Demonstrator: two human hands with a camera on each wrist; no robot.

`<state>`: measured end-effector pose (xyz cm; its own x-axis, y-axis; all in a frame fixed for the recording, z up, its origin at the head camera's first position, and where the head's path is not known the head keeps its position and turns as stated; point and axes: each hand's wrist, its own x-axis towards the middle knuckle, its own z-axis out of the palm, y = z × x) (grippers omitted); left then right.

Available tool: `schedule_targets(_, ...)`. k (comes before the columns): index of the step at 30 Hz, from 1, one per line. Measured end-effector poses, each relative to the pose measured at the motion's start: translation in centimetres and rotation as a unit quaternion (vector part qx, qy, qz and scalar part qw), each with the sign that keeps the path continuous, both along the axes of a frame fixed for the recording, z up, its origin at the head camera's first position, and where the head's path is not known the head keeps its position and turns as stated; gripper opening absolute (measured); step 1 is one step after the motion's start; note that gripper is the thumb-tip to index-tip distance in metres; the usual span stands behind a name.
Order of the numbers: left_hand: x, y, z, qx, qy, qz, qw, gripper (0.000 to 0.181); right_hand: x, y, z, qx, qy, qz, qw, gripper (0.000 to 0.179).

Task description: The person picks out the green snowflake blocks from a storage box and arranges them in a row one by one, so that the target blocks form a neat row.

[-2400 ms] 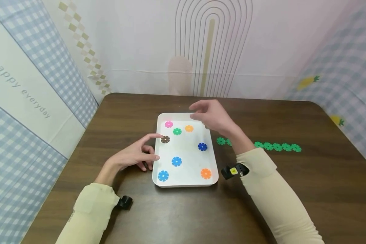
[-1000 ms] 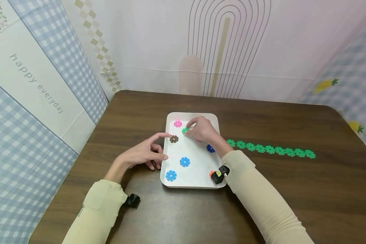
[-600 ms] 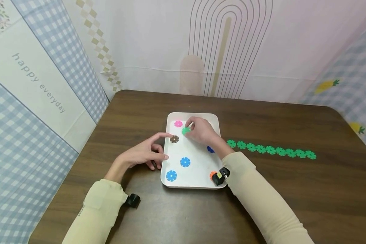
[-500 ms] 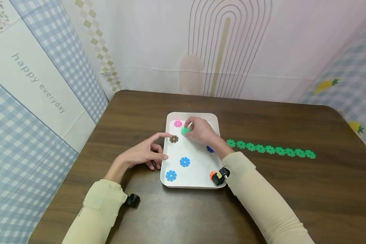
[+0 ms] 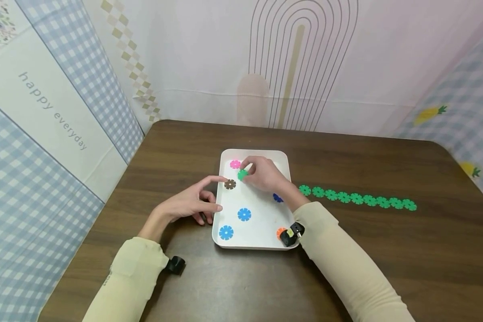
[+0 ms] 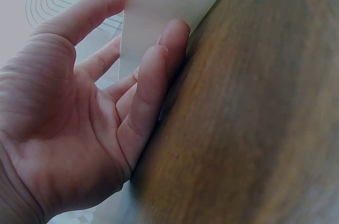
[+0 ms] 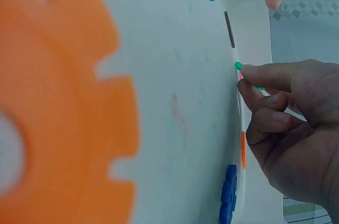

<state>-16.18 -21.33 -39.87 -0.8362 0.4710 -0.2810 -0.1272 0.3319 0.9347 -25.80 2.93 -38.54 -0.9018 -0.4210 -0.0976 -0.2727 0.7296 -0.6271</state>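
A white tray [image 5: 261, 245] holds several flower-shaped notched plastic discs. My right hand [image 5: 263, 173] pinches a green disc [image 5: 242, 175] between thumb and index finger; in the right wrist view the green disc [image 7: 238, 65] shows at the fingertips. My left hand [image 5: 189, 200] holds the tray's left rim, with thumb and index finger over the edge and other fingers against the outer wall [image 6: 153, 17]. A brown disc [image 5: 230, 184] lies at the left index fingertip. A pink disc [image 5: 235, 164] lies just beyond the green one. My right hand hides the yellow-orange disc in the head view.
Two light blue discs [image 5: 244, 214] lie in the tray's near left part. A dark blue disc [image 5: 277, 197] and an orange disc [image 5: 281, 233] are partly covered by the right arm. Right of the tray, several green discs [image 5: 356, 198] form a row on the brown table [image 5: 346, 161].
My right hand has come down from above the tray's far edge and taken hold of the green disc, which has tilted and shifted slightly left. The left hand stays on the rim.
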Motion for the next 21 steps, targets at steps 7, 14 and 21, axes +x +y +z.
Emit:
schedule_targets(7,0.1,0.1,0.1,0.0,-0.001,0.0,1.0,0.077,0.0,0.3,0.2,-0.042,-0.034,-0.026,0.9982,0.028)
schedule_targets(14,-0.1,0.0,0.0,-0.004,0.001,0.0,1.0,0.077,0.0,0.6,1.1,-0.082,-0.061,-0.038,0.994,0.029)
schedule_targets(21,-0.1,0.1,-0.1,-0.007,0.004,-0.001,1.0,0.077,0.6,1.0,2.4,-0.127,-0.079,-0.027,0.9883,0.03)
